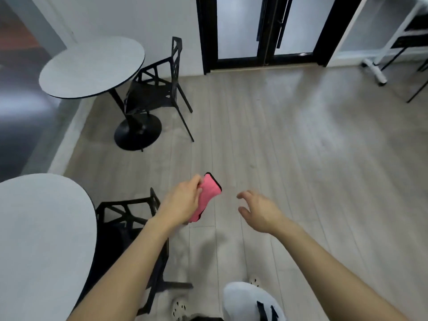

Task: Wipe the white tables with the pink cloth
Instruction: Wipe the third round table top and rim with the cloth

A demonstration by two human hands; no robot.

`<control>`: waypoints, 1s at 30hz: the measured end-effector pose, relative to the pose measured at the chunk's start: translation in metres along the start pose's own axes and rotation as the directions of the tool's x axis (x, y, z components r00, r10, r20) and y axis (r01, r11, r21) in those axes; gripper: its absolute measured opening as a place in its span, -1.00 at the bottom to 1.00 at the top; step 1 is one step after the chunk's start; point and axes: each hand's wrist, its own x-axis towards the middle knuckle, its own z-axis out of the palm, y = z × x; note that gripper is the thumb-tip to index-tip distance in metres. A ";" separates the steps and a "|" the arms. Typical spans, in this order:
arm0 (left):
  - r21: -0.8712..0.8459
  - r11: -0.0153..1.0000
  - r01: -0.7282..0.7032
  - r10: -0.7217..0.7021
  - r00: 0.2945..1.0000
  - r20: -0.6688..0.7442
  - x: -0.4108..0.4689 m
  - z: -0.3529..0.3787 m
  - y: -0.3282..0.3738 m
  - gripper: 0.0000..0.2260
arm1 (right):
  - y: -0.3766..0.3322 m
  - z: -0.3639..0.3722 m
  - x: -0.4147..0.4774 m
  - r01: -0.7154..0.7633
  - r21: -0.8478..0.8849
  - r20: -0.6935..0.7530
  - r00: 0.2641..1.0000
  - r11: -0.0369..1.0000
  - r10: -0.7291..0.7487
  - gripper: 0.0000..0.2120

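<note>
My left hand (pixel 183 201) grips a folded pink cloth (pixel 206 196) with a dark edge, held in the air above the floor. A short way to its right, my right hand (pixel 258 210) hangs with fingers spread and nothing in it. One round white table (pixel 41 239) fills the near left, just left of my left forearm. A second round white table (pixel 92 67) on a black pedestal stands farther off at the upper left.
A black chair (pixel 129 218) sits beside the near table, under my left arm. Another black chair (pixel 159 89) is tucked at the far table. Black-framed glass doors (pixel 264 28) are ahead; a white frame on wheels (pixel 379 66) stands at the upper right. Pale wood floor (pixel 301 140) lies between.
</note>
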 end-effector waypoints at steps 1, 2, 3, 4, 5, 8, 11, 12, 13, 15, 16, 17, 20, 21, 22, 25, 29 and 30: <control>0.014 1.000 0.016 -0.016 1.000 -0.001 0.011 0.005 0.002 -0.98 | 0.017 -0.008 0.004 0.016 -0.106 0.058 0.998 0.994 -0.010 -0.57; 0.019 0.999 0.031 -0.031 1.000 -0.006 0.019 0.009 0.003 -0.99 | 0.032 -0.016 0.008 0.034 -0.190 0.099 0.995 0.981 -0.015 -0.59; 0.026 0.998 0.050 -0.049 0.999 -0.014 0.026 0.010 0.004 -0.96 | 0.044 -0.024 0.013 0.048 -0.253 0.117 0.993 0.966 -0.019 -0.61; 0.034 0.997 0.067 -0.066 0.997 -0.026 0.032 0.011 0.005 -0.92 | 0.052 -0.032 0.021 0.058 -0.300 0.117 0.993 0.952 -0.024 -0.64; 0.038 0.996 0.084 -0.082 0.996 -0.041 0.038 0.009 0.004 -0.87 | 0.058 -0.042 0.031 0.070 -0.331 0.106 0.994 0.941 -0.037 -0.66; 0.038 0.991 0.125 -0.123 0.991 -0.059 0.066 -0.002 -0.006 -0.74 | 0.059 -0.074 0.075 0.106 -0.375 0.060 0.994 0.921 -0.090 -0.69; 0.049 0.986 0.159 -0.157 0.986 -0.057 0.105 -0.011 -0.031 -0.69 | 0.044 -0.105 0.129 0.155 -0.413 0.035 0.987 0.898 -0.154 -0.71; 0.028 0.984 0.176 -0.174 0.982 -0.069 0.120 -0.012 -0.040 -0.68 | 0.037 -0.114 0.148 0.170 -0.422 0.034 0.985 0.891 -0.171 -0.71; -0.002 0.981 0.194 -0.194 0.977 -0.089 0.137 -0.014 -0.051 -0.68 | 0.030 -0.123 0.169 0.186 -0.425 0.033 0.981 0.886 -0.190 -0.70; -0.083 0.972 0.219 -0.229 0.965 -0.128 0.177 -0.018 -0.075 -0.69 | 0.017 -0.143 0.214 0.209 -0.430 0.027 0.975 0.878 -0.219 -0.70; -0.127 0.968 0.218 -0.235 0.961 -0.143 0.200 -0.021 -0.087 -0.69 | 0.011 -0.152 0.237 0.214 -0.442 0.019 0.973 0.871 -0.229 -0.70; -0.160 0.965 0.209 -0.234 0.960 -0.154 0.222 -0.026 -0.099 -0.69 | 0.004 -0.163 0.259 0.213 -0.455 0.014 0.972 0.865 -0.232 -0.71; -0.215 0.957 0.194 -0.234 0.955 -0.180 0.282 -0.051 -0.128 -0.74 | -0.021 -0.193 0.321 0.217 -0.473 0.050 0.974 0.854 -0.220 -0.70; -0.218 0.958 0.187 -0.230 0.955 -0.189 0.298 -0.063 -0.137 -0.75 | -0.033 -0.203 0.342 0.224 -0.478 0.055 0.973 0.849 -0.226 -0.70; -0.219 0.959 0.179 -0.223 0.955 -0.195 0.314 -0.076 -0.146 -0.75 | -0.045 -0.214 0.364 0.234 -0.483 0.050 0.969 0.844 -0.240 -0.69; -0.209 0.960 0.184 -0.229 0.949 -0.216 0.351 -0.117 -0.177 -0.68 | -0.092 -0.238 0.430 0.285 -0.509 0.047 0.951 0.812 -0.304 -0.71; -0.217 0.943 0.251 -0.306 0.911 -0.275 0.380 -0.160 -0.232 -0.65 | -0.165 -0.251 0.519 0.390 -0.549 0.090 0.907 0.739 -0.411 -0.76; -0.217 0.937 0.272 -0.328 0.899 -0.290 0.388 -0.169 -0.252 -0.65 | -0.185 -0.252 0.543 0.419 -0.551 0.095 0.891 0.722 -0.444 -0.78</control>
